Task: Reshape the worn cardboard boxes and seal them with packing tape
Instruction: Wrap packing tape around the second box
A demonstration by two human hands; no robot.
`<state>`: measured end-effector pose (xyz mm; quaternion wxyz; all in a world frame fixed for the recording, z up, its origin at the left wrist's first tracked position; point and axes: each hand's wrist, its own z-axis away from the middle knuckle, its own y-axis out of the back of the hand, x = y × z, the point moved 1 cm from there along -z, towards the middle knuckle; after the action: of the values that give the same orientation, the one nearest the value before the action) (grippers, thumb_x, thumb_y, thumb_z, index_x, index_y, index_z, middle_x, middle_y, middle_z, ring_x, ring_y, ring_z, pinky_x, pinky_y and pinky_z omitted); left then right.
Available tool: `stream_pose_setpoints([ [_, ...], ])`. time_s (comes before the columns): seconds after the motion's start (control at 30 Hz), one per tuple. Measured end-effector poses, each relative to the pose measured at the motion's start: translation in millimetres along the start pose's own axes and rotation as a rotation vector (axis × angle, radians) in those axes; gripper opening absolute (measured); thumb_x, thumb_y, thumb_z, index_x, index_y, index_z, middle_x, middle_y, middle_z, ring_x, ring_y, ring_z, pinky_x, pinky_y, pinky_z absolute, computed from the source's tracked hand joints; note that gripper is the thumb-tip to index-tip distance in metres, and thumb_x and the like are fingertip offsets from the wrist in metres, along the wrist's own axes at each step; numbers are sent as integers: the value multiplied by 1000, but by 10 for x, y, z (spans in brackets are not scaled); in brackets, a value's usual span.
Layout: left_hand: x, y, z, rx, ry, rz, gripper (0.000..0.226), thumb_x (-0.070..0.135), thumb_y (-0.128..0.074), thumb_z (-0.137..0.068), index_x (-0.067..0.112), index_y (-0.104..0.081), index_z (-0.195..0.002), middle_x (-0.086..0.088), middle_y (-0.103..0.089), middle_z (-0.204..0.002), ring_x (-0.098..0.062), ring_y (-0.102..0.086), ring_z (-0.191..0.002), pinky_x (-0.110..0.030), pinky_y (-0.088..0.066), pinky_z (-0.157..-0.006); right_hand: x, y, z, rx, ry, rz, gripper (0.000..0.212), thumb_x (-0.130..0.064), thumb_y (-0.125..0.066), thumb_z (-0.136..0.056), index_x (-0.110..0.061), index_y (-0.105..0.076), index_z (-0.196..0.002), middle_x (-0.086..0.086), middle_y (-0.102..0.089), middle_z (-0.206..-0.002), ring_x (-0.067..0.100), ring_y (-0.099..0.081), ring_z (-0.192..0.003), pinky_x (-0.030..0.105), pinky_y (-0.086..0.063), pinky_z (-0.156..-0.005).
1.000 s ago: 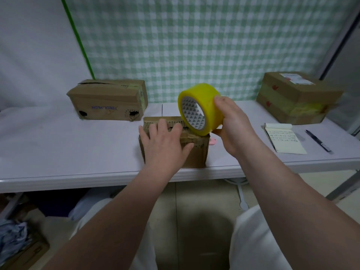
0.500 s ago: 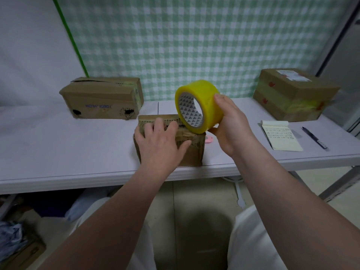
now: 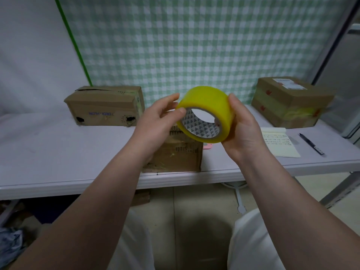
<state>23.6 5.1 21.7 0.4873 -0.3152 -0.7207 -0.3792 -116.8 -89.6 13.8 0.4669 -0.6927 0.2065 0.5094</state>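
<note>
A yellow roll of packing tape (image 3: 206, 105) is held up in front of me, over the table. My right hand (image 3: 241, 129) grips its right side, fingers curled round the rim. My left hand (image 3: 155, 121) touches the roll's left edge with thumb and fingertips. Below the roll a small worn cardboard box (image 3: 175, 154) sits at the table's front edge, partly hidden by my hands. A longer worn box (image 3: 103, 108) with a torn lid lies at the back left. A taped box (image 3: 288, 102) stands at the back right.
The white table (image 3: 58, 149) runs across the view. An open notebook (image 3: 278, 141) and a black pen (image 3: 311, 143) lie on the right. A pink item (image 3: 208, 146) peeks out beside the small box. A checked cloth hangs behind.
My left hand has lifted off the small box and come up to the tape roll. The roll has turned so its hole faces me more.
</note>
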Motion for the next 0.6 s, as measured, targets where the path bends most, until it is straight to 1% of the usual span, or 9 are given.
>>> stream_pose_setpoints([
  [0.07, 59, -30, 37, -55, -24, 5, 49, 33, -60, -90, 31, -46, -138, 12, -52, -131, -2, -50, -118, -23, -43, -95, 25, 0, 13, -13, 43, 69, 43, -47, -50, -92, -13, -62, -116, 9, -72, -102, 21, -71, -87, 40, -56, -71],
  [0.1, 74, -50, 51, -49, -40, -29, 53, 36, -61, -89, 32, -45, -139, 12, -50, -136, -2, -48, -122, -24, -41, -97, 34, -7, 23, -5, 65, 98, 44, -47, -48, -94, -13, -61, -118, 12, -70, -110, 24, -70, -94, 42, -57, -73],
  [0.13, 88, -68, 66, -24, -62, -78, 55, 39, -61, -88, 34, -43, -140, 12, -46, -141, -3, -44, -125, -24, -38, -99, 41, -20, 39, 16, 85, 128, 40, -46, -46, -96, -14, -62, -116, 13, -68, -113, 26, -69, -97, 42, -57, -73],
  [0.23, 137, -123, 132, 50, -160, -239, 57, 43, -63, -87, 38, -42, -140, 13, -40, -146, -1, -37, -128, -22, -31, -101, 67, -59, 74, 95, 134, 204, 33, -44, -41, -100, -20, -64, -99, 9, -69, -108, 24, -69, -94, 45, -57, -76],
  [0.3, 166, -161, 188, 55, -248, -335, 60, 49, -63, -82, 36, -45, -138, 9, -39, -148, -4, -35, -133, -23, -28, -107, 88, -103, 113, 126, 199, 263, 36, -42, -40, -101, -17, -62, -90, 9, -67, -95, 21, -67, -87, 42, -55, -76],
  [0.37, 179, -203, 230, 40, -306, -424, 66, 53, -61, -74, 36, -48, -136, 6, -37, -150, -7, -32, -137, -27, -25, -111, 108, -145, 146, 166, 286, 322, 39, -40, -40, -101, -14, -59, -80, 6, -60, -78, 19, -59, -76, 40, -51, -71],
  [0.43, 166, -230, 240, 60, -337, -492, 67, 55, -62, -71, 36, -50, -135, 5, -38, -149, -12, -34, -136, -34, -28, -113, 130, -175, 160, 192, 321, 359, 42, -42, -40, -100, -13, -58, -75, 2, -55, -70, 19, -54, -71, 43, -49, -68],
  [0.5, 143, -230, 237, 109, -362, -504, 63, 52, -64, -72, 34, -54, -132, 3, -43, -145, -17, -38, -133, -38, -32, -111, 140, -191, 164, 204, 299, 352, 42, -41, -41, -100, -13, -56, -73, 2, -53, -69, 19, -53, -69, 42, -47, -67],
  [0.6, 74, -228, 242, 162, -408, -523, 51, 42, -69, -78, 30, -60, -127, 2, -49, -137, -20, -42, -127, -30, -31, -104, 147, -190, 182, 176, 216, 318, 36, -35, -44, -101, -15, -60, -75, 5, -59, -76, 18, -57, -74, 39, -49, -71],
])
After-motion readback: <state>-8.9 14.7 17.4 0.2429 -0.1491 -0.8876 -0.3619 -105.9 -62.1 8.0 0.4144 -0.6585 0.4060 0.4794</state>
